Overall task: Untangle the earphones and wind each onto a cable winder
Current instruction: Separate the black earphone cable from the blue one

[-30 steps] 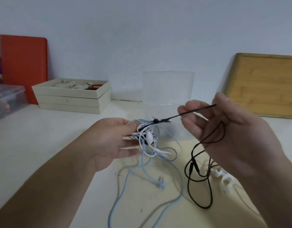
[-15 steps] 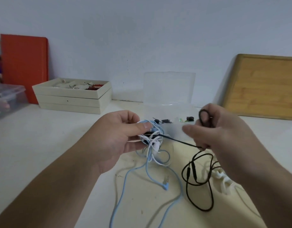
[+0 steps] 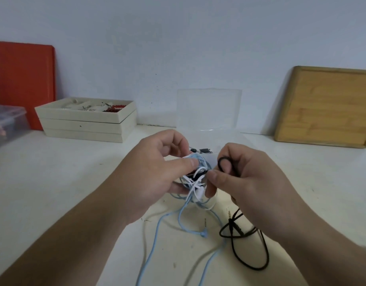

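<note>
No readable text, label, brand, number or sign shows on anything in view, neither on the orange board (image 3: 23,79) at far left nor on the wooden tray (image 3: 326,106) at far right.

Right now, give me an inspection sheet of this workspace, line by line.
Surface: white table, with a few small dark specks.
Job's things: tangle of white, blue and black earphone cables held above the table; no cable winder clearly seen.
Clutter: stacked beige trays, clear lidded bin, open clear plastic box.
Hands: left hand grips the tangle; right hand pinches the black cable, a loop round one finger.
Cables: blue cable and black cable trail onto the table.
Surroundings: pale wall; orange board and wooden board lean against it.
</note>
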`<action>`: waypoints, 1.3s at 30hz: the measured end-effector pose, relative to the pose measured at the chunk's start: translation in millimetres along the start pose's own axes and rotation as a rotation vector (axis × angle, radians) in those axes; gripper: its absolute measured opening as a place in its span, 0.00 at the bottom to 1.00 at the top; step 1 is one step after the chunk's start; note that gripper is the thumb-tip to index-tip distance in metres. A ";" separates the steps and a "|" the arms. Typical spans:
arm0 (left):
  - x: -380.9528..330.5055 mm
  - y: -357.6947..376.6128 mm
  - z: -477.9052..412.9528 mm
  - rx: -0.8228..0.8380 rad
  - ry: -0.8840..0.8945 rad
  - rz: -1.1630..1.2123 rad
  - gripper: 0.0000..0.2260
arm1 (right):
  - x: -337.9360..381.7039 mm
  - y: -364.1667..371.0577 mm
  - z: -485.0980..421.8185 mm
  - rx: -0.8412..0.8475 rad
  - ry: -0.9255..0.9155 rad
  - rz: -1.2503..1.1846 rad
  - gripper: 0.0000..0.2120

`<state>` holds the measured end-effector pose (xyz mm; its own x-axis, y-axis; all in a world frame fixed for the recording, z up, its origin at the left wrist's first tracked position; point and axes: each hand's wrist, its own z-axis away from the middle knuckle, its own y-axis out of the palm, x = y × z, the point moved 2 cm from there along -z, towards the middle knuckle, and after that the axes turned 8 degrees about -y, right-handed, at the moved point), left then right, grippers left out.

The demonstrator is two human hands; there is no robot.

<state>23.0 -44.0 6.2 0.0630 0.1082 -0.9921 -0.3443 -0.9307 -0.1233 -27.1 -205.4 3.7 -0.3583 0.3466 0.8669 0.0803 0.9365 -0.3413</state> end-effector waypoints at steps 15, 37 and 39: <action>8.3 2.7 -2.9 -0.022 -0.109 -0.095 0.07 | 5.4 0.5 0.8 0.027 -0.080 -0.084 0.13; 8.9 -0.4 -6.1 -0.298 0.005 -0.227 0.06 | -3.8 7.3 0.7 0.044 0.108 0.212 0.14; 9.5 1.8 -5.9 -0.286 0.007 -0.242 0.03 | -5.6 6.4 -0.1 0.018 0.119 0.237 0.14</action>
<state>28.5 -46.7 -3.3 0.1168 0.3353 -0.9349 -0.0431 -0.9387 -0.3420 -24.5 -201.4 -3.3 -0.2191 0.5611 0.7982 0.1315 0.8276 -0.5457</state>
